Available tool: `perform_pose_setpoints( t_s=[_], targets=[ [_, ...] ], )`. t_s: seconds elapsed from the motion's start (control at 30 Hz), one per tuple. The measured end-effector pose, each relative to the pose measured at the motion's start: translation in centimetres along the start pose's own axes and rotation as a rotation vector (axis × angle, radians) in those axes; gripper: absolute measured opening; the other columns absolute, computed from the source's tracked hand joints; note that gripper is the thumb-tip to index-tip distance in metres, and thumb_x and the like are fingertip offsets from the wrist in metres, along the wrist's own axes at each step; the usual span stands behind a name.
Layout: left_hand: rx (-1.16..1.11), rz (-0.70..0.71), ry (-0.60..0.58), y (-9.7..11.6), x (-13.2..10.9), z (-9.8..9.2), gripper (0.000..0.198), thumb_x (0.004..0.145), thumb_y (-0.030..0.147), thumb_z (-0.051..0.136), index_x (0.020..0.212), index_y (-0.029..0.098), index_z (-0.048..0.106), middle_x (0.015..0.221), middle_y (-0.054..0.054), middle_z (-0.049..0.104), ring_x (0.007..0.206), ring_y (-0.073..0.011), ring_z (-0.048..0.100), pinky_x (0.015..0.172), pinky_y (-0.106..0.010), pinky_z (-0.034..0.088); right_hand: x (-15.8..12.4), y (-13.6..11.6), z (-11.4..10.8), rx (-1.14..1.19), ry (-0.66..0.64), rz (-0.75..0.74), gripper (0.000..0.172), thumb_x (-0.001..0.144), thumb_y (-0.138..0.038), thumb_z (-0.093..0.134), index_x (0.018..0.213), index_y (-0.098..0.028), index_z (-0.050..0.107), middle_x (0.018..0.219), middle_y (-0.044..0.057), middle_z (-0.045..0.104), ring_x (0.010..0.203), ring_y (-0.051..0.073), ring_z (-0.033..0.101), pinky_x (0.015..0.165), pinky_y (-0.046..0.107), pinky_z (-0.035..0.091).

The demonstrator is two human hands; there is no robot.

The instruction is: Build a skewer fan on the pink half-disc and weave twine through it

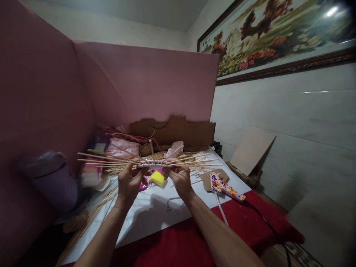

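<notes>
Between both hands, raised above the table, is a pale disc with wooden sticks (155, 165), seen nearly edge-on. Thin sticks fan out from it to the left and right, and one stands up near its middle. My left hand (129, 182) grips the disc's left edge, fingers closed on it. On the opposite edge, my right hand (181, 181) holds it the same way, with some fingers hidden behind. Just beneath the disc, on the table, lie a yellow packet (158, 178) and a shiny magenta packet (144, 183).
A flower-patterned glue gun (226, 188) rests on a cardboard piece at right, its black cord trailing off the red cloth (267, 215). Loose sticks (107, 204) line the left edge. Twine, cloth and cardboard (172, 131) crowd the back. A lidded bin (54, 181) stands left.
</notes>
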State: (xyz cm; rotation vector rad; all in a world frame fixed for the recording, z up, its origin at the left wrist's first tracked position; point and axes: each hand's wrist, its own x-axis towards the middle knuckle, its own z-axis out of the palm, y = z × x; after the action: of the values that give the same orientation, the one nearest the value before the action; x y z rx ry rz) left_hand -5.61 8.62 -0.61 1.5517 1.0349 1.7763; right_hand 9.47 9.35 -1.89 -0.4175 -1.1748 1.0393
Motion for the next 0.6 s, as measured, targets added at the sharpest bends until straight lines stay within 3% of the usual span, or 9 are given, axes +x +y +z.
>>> perform_pose_setpoints(
  t_s=[0.13,0.2,0.3,0.37,0.43,0.5,0.6],
  targets=[
    [0.1,0.057,0.095,-0.2,-0.4,0.2,0.044,0.07,0.028,0.07,0.11,0.018,0.052,0.069,0.0,0.07,0.053,-0.0186,0.067,0.039,-0.023,0.048,0.3,1.3,-0.1,0.129,0.081,0.091,0.017,0.067,-0.027,0.075,0.075,-0.017,0.063,0.054,-0.005,0.057,0.046,0.009,0.049,0.045,0.021,0.042],
    [0.139,0.103,0.124,-0.1,-0.8,0.2,0.041,0.072,0.027,0.068,0.11,0.02,0.053,0.066,0.001,0.07,0.049,-0.0166,0.065,0.04,-0.022,0.047,0.2,1.4,0.0,0.202,0.142,0.131,0.019,0.065,-0.027,0.077,0.074,-0.017,0.062,0.054,-0.006,0.055,0.045,0.008,0.047,0.045,0.02,0.041],
    [0.158,0.135,0.088,0.0,-1.7,0.7,0.011,0.076,0.029,0.065,0.08,0.02,0.059,0.05,0.004,0.06,0.038,-0.0117,0.055,0.039,-0.021,0.043,0.2,1.1,0.1,0.289,0.202,0.173,0.02,0.064,-0.026,0.078,0.073,-0.017,0.062,0.053,-0.006,0.054,0.044,0.007,0.045,0.044,0.019,0.039],
    [0.122,0.05,0.024,-0.1,-2.2,1.4,0.022,0.078,0.032,0.062,0.061,0.019,0.057,0.044,0.004,0.055,0.034,-0.0094,0.048,0.035,-0.02,0.038,0.2,0.8,0.1,0.346,0.213,0.195,0.021,0.064,-0.026,0.078,0.072,-0.016,0.062,0.053,-0.006,0.054,0.045,0.007,0.046,0.044,0.019,0.039],
    [0.04,-0.125,-0.048,-0.3,-2.4,2.2,0.032,0.077,0.036,0.062,0.052,0.017,0.053,0.04,0.002,0.053,0.031,-0.0091,0.044,0.032,-0.02,0.034,0.3,0.7,0.0,0.414,0.216,0.221,0.022,0.061,-0.026,0.08,0.069,-0.016,0.062,0.052,-0.006,0.054,0.046,0.007,0.046,0.044,0.018,0.04],
    [-0.085,-0.217,-0.08,-0.7,-2.4,2.8,0.024,0.07,0.034,0.069,0.059,0.015,0.059,0.049,-0.001,0.061,0.043,-0.0128,0.056,0.039,-0.022,0.041,0.3,0.7,0.0,0.476,0.207,0.255,0.024,0.059,-0.024,0.082,0.068,-0.016,0.061,0.053,-0.006,0.054,0.046,0.006,0.046,0.044,0.017,0.039],
    [-0.347,-0.2,-0.067,-1.0,-2.0,3.1,0.019,0.063,0.03,0.074,0.072,0.015,0.065,0.073,-0.004,0.07,0.071,-0.0187,0.065,0.062,-0.028,0.052,0.1,1.2,0.1,0.555,0.181,0.327,0.025,0.058,-0.022,0.083,0.071,-0.016,0.062,0.056,-0.006,0.055,0.046,0.005,0.046,0.042,0.016,0.039]
  ],
)
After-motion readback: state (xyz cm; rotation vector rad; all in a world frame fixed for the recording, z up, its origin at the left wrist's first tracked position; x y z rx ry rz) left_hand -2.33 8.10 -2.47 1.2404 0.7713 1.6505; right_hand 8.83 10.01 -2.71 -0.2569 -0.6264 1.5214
